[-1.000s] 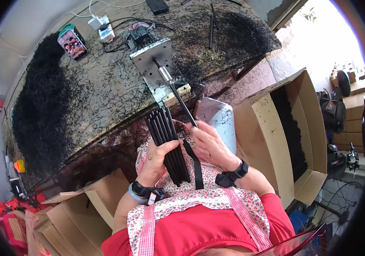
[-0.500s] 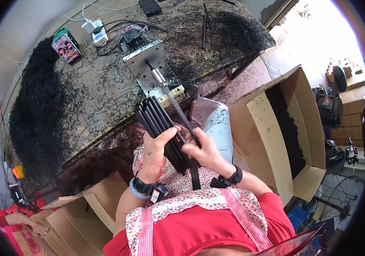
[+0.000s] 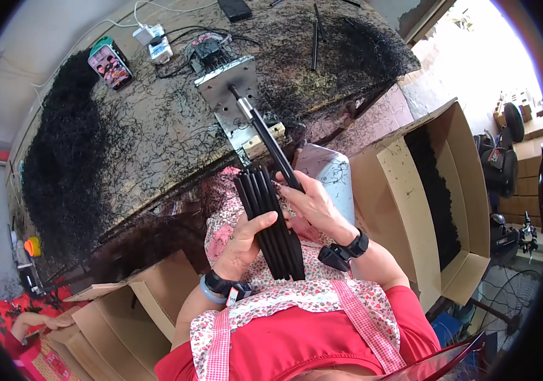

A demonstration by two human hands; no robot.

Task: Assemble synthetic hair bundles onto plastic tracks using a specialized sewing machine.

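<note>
My left hand (image 3: 239, 244) is closed around a bundle of black rods (image 3: 262, 197), its thumb lying across them. The bundle slants in front of my apron, with its upper ends near the table edge. To its right, my right hand (image 3: 316, 206) grips a single black rod (image 3: 272, 147). That rod's far end meets a shiny metal spindle (image 3: 244, 108), which sticks out from a metal bracket (image 3: 223, 86). Behind the bracket sits a small motor (image 3: 210, 54) with cables. Whether the rod's tip is inside the spindle or only touching it, I cannot tell.
Black shavings (image 3: 61, 171) pile up on the wooden table (image 3: 150, 133). A phone (image 3: 111, 66), power adapters (image 3: 157, 44) and loose rods (image 3: 315, 47) lie there too. Cardboard boxes (image 3: 405, 209) stand right and lower left; the right one contains black rods. Another person's hand (image 3: 58, 320) rests at lower left.
The bundle in my left hand has moved down and slightly right, away from the bracket. The single rod in my right hand, blurred before, now shows sharply. The view has shifted a little.
</note>
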